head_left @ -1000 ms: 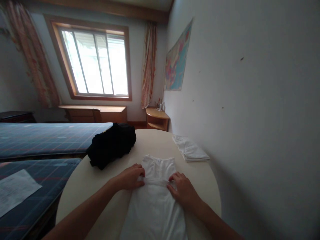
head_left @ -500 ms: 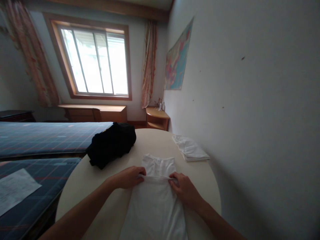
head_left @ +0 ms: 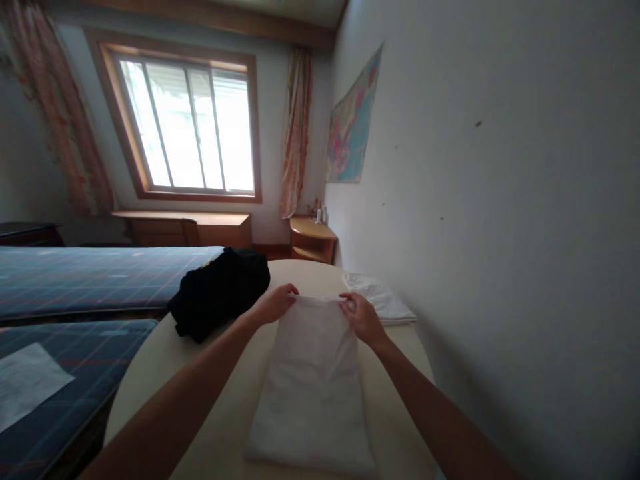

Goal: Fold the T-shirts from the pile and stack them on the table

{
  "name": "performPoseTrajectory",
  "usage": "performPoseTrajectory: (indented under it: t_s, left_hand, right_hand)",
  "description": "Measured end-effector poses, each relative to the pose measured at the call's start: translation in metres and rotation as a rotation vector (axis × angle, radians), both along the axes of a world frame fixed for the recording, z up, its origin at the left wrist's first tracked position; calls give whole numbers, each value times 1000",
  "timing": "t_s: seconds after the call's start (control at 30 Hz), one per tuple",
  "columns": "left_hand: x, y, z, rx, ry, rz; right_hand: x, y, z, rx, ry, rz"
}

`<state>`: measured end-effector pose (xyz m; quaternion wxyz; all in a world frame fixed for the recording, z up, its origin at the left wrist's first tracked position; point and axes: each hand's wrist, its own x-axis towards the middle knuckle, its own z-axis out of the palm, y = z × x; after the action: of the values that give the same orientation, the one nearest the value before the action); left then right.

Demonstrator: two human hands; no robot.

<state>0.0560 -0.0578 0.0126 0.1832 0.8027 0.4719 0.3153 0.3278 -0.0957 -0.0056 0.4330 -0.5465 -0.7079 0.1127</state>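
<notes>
A white shirt lies folded into a long narrow strip on a round cream table. My left hand pinches the far left corner of its upper layer. The far right corner is held between the fingers and thumb of my right hand. Between the hands the far edge runs nearly straight, and the collar is hidden under the cloth. Past my right hand rests a folded white garment. Beyond my left forearm sits a bunched black garment.
Close along the right side stands a white wall. To the left are plaid mattresses, with a paper sheet on the nearer one. A small corner shelf and a desk stand beyond the table.
Both hands have moved away from me, carrying the cloth's edge over the collar end. The shirt's near end has come into view on the table.
</notes>
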Motion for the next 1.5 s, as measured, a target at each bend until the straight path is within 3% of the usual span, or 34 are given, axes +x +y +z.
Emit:
performPoseTrajectory:
  t_s: [0.17,0.27,0.47,0.53,0.67,0.77,0.87,0.97,1.1,1.3,1.5]
  left_hand:
    - [5,16,-65,-43,-39,80]
    - [3,19,-86,-38,-77,110]
    - [6,15,-82,69,-107,192]
    - [12,7,-83,121,-66,150]
    - [23,-10,-92,132,217,22]
    - [26,-21,-92,98,368,58]
    - [23,-30,-85,109,420,81]
    - [15,-37,-83,120,414,114]
    - [2,-38,-90,129,375,199]
    - [-9,-24,-95,100,280,254]
    - [-7,-17,-93,50,145,318]
  right_hand:
    - [0,17,-45,-145,-48,-7]
    - [2,17,-55,-149,-54,45]
    - [-9,10,-39,-107,-289,-48]
    - [-22,3,-38,-110,-396,-47]
    - [-45,-12,-46,-295,-536,48]
    - [-47,-15,-46,-444,-578,103]
    - [-41,-15,-38,-478,-608,173]
    - [-39,-16,-35,-449,-571,189]
    - [-37,-17,-47,-344,-508,153]
    - [-10,-5,-58,-225,-490,-86]
    - [7,4,-62,-184,-428,-107]
